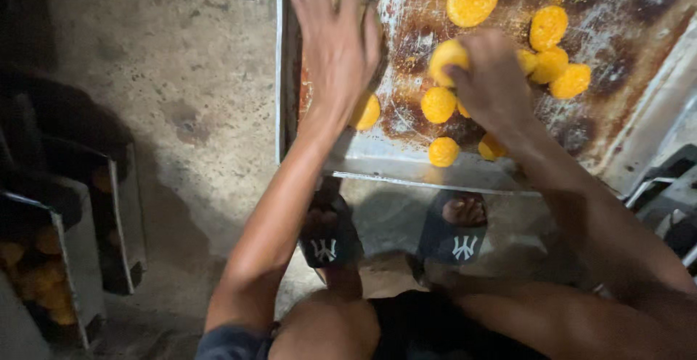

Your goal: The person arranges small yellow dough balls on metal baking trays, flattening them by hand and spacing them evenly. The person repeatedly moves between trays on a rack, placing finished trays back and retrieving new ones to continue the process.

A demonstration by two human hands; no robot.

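Presently a yellow biscuit [447, 56] is pinched in the right hand [492, 84] over the baking tray [406, 164]. The left hand [335, 40] is spread, gripping nothing. At six o'clock, loose biscuits [443, 151] could be knocked off the rim by a careless sweep.

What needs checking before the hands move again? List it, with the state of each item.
1. Right hand grips a yellow disc: ok, fingers closed round it.
2. Left hand free: ok, open and spread flat over the tray's left part.
3. Metal tray steady on the floor: cannot tell.
4. Loose discs within reach: ok, one lies beside the right hand, another near the front rim.
5. Disc by the left wrist unobstructed: not ok, partly hidden by the wrist.
6. Box of yellow pieces at far left: ok, in view.
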